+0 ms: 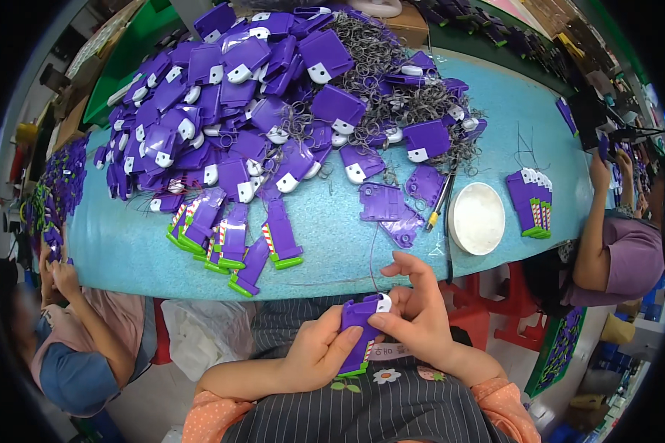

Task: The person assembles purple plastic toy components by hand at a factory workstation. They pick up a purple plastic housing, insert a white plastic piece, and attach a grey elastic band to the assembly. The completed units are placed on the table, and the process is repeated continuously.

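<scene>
My left hand (314, 348) is closed round a purple plastic wing piece (357, 316) with a white corner, a red-and-white striped edge and a green end, held over my lap. The thumb of my right hand (419, 325) presses on the white corner, its index finger raised; the other fingertips are partly hidden behind the piece. A thin dark cord (374, 258) rises from the piece toward the table edge. Ahead on the table lie loose purple half-shells (380, 203). Several green-ended wing pieces (279, 230) rest to the left of them.
A large heap of purple-and-white shells (222, 88) covers the far table, with tangled grey cords (369, 55) beside it. At right stand a round white bowl (477, 219), a thin yellow-tipped tool (437, 210) and a row of finished-looking wing pieces (530, 203). Co-workers (621, 251) sit either side.
</scene>
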Motion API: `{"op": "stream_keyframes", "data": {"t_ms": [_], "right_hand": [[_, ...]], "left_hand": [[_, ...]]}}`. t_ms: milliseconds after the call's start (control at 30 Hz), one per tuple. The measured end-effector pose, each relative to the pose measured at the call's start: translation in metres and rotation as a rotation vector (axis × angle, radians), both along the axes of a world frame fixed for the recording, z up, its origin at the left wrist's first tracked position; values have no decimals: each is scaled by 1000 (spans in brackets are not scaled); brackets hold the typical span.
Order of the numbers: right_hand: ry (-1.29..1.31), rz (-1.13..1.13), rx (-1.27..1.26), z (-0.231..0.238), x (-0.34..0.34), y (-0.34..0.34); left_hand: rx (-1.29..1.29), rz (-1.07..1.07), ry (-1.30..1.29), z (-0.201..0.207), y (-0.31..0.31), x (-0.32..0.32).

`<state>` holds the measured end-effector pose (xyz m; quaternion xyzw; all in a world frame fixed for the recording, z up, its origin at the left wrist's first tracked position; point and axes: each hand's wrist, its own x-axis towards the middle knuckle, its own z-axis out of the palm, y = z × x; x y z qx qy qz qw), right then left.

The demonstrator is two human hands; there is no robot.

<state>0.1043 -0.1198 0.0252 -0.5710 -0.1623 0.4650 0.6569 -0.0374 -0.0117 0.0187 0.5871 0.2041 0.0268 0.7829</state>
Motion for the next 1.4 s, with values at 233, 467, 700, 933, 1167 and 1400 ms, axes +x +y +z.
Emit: {"op": "stream_keyframes", "data": {"t_ms": [233,467,700,933,1167,1400], "right_hand": [[627,135,119,-13,1,-8],[60,138,141,-23,-8,-9],[-611,263,61,-8,18,1],[-461,296,-90,3,23,-22],[-498,311,-78,-8,4,-27],[-274,217,-13,-23,5,-14]], "left_hand": [[246,-38,-163,0,2,-4],[101,-14,-58,-22,-1,-10],[-88,-206,-70,-15,35,19],[112,227,-127,5,36,24],[-138,309,-14,-19,6,8],[-33,264,-35,-9,11,11]]}}
